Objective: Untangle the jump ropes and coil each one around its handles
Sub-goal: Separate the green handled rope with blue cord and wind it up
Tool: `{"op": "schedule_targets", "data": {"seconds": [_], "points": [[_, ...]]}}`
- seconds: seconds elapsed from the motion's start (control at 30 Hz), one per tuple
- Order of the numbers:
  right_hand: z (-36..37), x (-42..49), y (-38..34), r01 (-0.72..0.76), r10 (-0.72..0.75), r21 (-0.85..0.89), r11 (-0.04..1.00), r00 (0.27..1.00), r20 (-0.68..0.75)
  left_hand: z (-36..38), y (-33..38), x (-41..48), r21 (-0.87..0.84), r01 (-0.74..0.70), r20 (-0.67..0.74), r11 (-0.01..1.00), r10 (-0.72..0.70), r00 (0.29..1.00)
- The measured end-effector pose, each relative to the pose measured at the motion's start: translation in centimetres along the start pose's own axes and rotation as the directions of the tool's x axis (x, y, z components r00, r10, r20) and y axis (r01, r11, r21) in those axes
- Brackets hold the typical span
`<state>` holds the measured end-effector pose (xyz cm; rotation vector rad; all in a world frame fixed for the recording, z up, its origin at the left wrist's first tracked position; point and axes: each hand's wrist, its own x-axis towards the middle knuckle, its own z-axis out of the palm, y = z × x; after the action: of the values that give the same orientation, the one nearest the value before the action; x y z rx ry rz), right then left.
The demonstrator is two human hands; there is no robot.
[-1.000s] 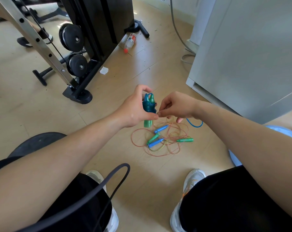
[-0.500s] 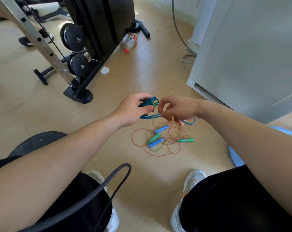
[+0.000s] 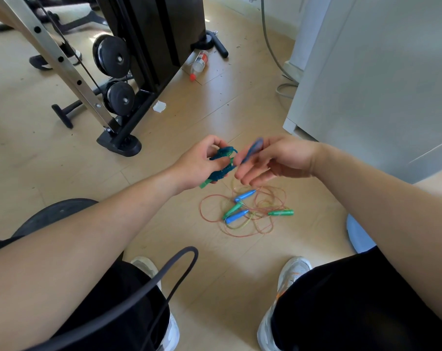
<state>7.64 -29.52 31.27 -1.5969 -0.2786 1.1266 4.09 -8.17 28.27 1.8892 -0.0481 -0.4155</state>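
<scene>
On the pale wooden floor (image 3: pixel 214 252) lies a tangle of thin orange and yellow jump ropes (image 3: pixel 237 215) with blue and green plastic handles. Above it, the left hand (image 3: pixel 197 165) grips a green-handled bundle wound in blue rope (image 3: pixel 218 174); the right hand (image 3: pixel 273 160) pinches its blurred loose end (image 3: pixel 252 149).

At mid-frame we see the left hand (image 3: pixel 197 165) and the right hand (image 3: pixel 273 160) close together, the wound rope bundle (image 3: pixel 221 163) in the left and a strand (image 3: pixel 251 150) from it pinched in the right. Just below them the rope tangle (image 3: pixel 247 211) lies on the floor (image 3: pixel 214 110). The gym machine (image 3: pixel 149 41) fills the upper left, with a bottle (image 3: pixel 199 64) on the floor to its right. A cabinet (image 3: pixel 379 84) fills the upper right.
</scene>
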Motion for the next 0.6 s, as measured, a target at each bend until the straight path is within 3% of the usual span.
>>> {"op": "schedule_targets", "data": {"seconds": [0.2,0.3,0.5,0.6], "points": [[0.1,0.1,-0.2,0.153,-0.129,0.178,0.972,0.981,-0.143,0.5,1.5,-0.2,-0.246,0.029,-0.032,0.969,-0.038,0.999],[0.9,0.5,-0.4,0.168,-0.119,0.211,0.963,0.967,-0.227,0.6,1.4,-0.3,-0.191,-0.006,-0.039,0.982,-0.002,0.999],[1.6,1.6,-0.1,0.181,-0.137,0.038,0.983,0.854,-0.502,0.9,1.1,-0.1,-0.024,-0.025,-0.094,0.999,0.022,0.995],[1.9,1.8,-0.2,0.203,-0.117,0.094,0.975,0.82,-0.56,1.2,0.9,0.0,-0.002,-0.002,-0.132,1.0,0.001,0.991]]}}
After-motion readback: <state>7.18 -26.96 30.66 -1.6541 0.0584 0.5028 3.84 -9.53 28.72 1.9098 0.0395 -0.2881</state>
